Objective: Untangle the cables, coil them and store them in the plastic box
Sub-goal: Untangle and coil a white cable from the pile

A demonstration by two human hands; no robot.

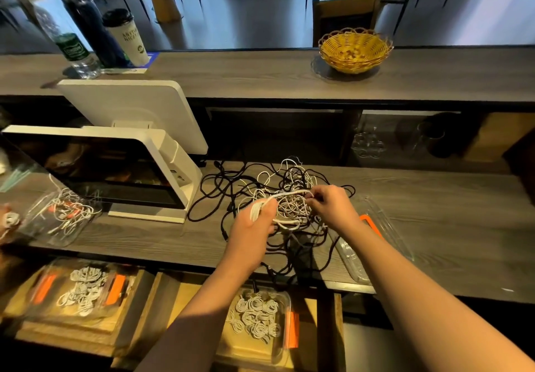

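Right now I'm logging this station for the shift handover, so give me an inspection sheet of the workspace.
Surface: grey wood-grain counter, raised ledge behind.
Job's things: tangle of black and white cables; clear lid at right; plastic box of coiled cables below; second box left of it.
Clutter: clear tub with loose white cables; white screen terminal.
Grips: left hand holds a white cable bundle; right hand pinches its strand.
Cables: mostly tangled.
Surroundings: yellow basket, bottle, cup.
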